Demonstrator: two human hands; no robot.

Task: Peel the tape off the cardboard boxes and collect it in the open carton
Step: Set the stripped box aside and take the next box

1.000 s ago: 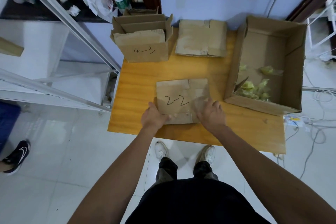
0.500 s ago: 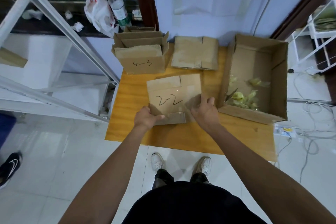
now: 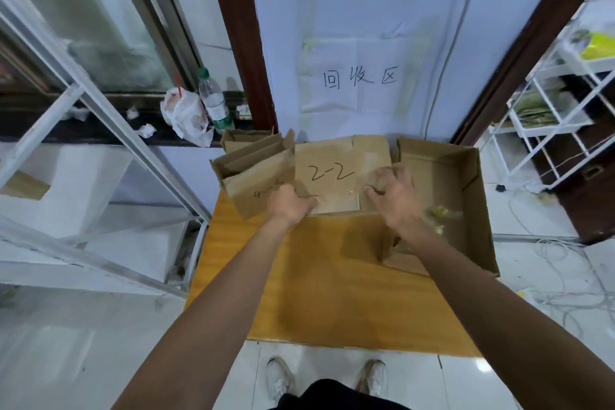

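A flattened cardboard box marked "2-2" (image 3: 332, 170) is held above the back of the orange table (image 3: 332, 283), and glossy clear tape (image 3: 361, 181) still shows on its face. My left hand (image 3: 291, 205) grips its lower left corner. My right hand (image 3: 397, 193) holds its right side, thumb on the face and fingers curled over the edge. The open carton (image 3: 476, 183) stands at the right. Crumpled yellowish tape (image 3: 444, 212) lies inside it.
An open box marked "4-3" (image 3: 253, 173) stands just left of the held box, touching or nearly touching it. A white wire rack (image 3: 559, 116) is at the right. A metal frame (image 3: 109, 116) and a sill with a bottle (image 3: 214, 103) are at the left. Cables (image 3: 559, 263) lie on the floor.
Both hands lifted the 2-2 box from the table's middle and carried it toward the back wall. It now covers the flat box there. The view tilted upward.
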